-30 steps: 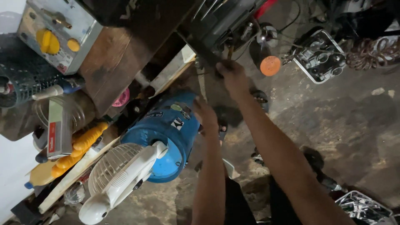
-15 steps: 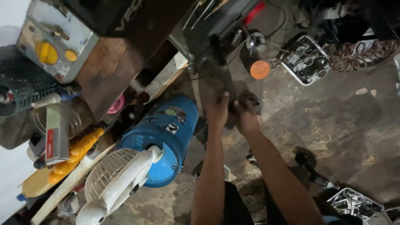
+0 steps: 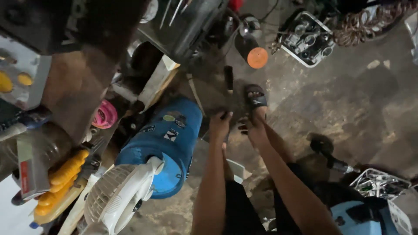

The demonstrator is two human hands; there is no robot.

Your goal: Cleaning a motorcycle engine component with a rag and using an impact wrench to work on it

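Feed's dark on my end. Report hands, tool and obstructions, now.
Left hand shut on dark tool handle. Right hand beside it, grip unclear. Sandalled foot right by the tool; blue drum close at left.

1. A dark, slim tool handle (image 3: 228, 79) stands nearly upright in the head view, rising straight up from the fingers of the left hand (image 3: 219, 126). Its lower end disappears under those closed fingers (image 3: 224, 116), so its full shape cannot be told. The upper end is rounded and free, clear of anything else.
2. It lies just left of the fingers of the right hand (image 3: 254, 129), which are spread and apart from it.
3. Beyond the right fingers (image 3: 244, 129), nearly touching them, sits a black sandal (image 3: 256, 96) on the floor (image 3: 348, 109), strap upward, just right of the handle.
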